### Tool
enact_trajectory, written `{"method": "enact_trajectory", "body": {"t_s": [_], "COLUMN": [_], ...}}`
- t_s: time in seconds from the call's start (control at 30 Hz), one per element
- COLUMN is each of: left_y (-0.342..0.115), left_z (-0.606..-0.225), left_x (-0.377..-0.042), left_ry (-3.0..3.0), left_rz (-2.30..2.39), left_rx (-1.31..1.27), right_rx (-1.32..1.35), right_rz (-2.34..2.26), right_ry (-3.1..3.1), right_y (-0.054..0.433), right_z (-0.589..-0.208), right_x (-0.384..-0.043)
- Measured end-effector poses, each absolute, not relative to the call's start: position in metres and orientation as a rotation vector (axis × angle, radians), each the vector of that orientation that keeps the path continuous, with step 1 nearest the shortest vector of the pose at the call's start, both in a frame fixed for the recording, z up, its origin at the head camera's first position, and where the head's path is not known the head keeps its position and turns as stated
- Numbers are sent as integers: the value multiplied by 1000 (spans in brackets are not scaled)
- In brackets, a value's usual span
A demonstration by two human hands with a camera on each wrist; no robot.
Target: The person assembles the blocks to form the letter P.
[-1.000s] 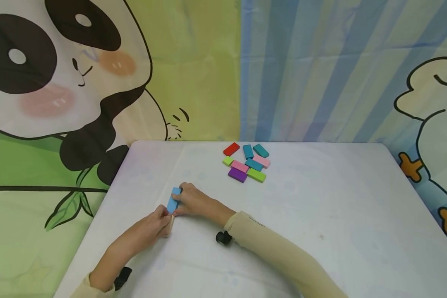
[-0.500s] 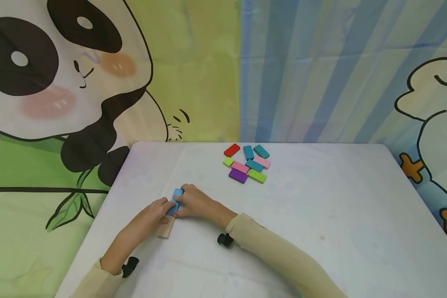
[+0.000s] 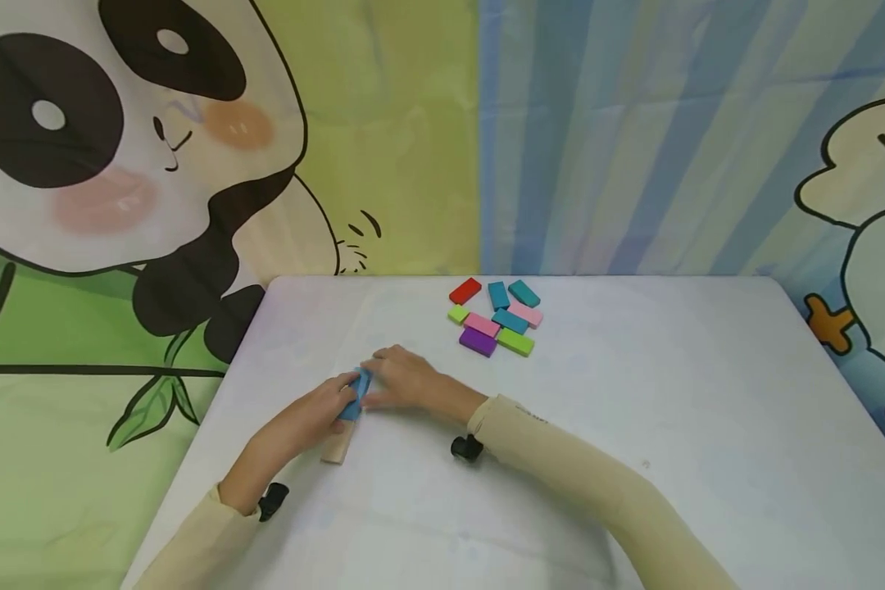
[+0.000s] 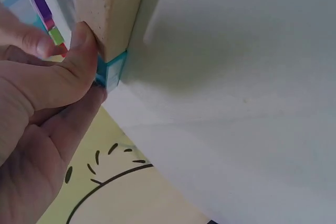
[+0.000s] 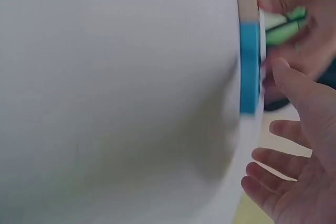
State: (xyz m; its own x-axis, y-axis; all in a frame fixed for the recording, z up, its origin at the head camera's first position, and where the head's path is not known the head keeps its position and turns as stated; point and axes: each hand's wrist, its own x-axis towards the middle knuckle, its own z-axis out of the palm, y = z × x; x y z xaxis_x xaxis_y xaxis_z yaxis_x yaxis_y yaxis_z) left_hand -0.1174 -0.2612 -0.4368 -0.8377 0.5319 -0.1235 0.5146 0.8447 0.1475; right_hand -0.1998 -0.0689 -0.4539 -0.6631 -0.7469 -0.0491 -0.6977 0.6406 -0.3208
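A bare wooden block [image 3: 337, 447] and a blue block [image 3: 354, 403] lie end to end in a row at the table's left side. My left hand [image 3: 306, 422] is at the row's left side. In the left wrist view its thumb [image 4: 82, 40] touches the wooden block close to the joint, and the other fingertips reach the blue block [image 4: 112, 72]. My right hand [image 3: 413, 381] is just right of the blue block's far end. The right wrist view shows its fingers [image 5: 275, 177] spread and holding nothing, with the thumb tip close to the blue block.
Several coloured blocks lie loose at the back middle of the table, among them a red [image 3: 465, 291], a purple [image 3: 478, 342] and a green one [image 3: 516, 342]. Behind the white table [image 3: 634, 393] hangs a printed cloth [image 3: 383, 123].
My left hand has left its hold on the wooden block and slid forward to the blue block. My right hand has loosened its grip on the blue block, its fingers now spread.
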Motion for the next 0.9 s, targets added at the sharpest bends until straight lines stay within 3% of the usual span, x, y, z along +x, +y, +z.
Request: {"method": "enact_trajectory", "body": {"t_s": [0.2,0.4,0.9], "left_y": [-250,-253,-260], "left_z": [-431,-429,-430], "left_x": [-119,-121,-123], "left_ry": [2815,2830,2824], "left_rz": [107,98,45], "left_rx": [756,785,823], "right_rx": [-1044,-1275,-1051], "right_rz": [-334,-75,-150], "right_ry": [2686,2621,2585], "right_y": [13,76,77], "right_z": [-432,-433,-444], "right_x": [-242,-248,-227]}}
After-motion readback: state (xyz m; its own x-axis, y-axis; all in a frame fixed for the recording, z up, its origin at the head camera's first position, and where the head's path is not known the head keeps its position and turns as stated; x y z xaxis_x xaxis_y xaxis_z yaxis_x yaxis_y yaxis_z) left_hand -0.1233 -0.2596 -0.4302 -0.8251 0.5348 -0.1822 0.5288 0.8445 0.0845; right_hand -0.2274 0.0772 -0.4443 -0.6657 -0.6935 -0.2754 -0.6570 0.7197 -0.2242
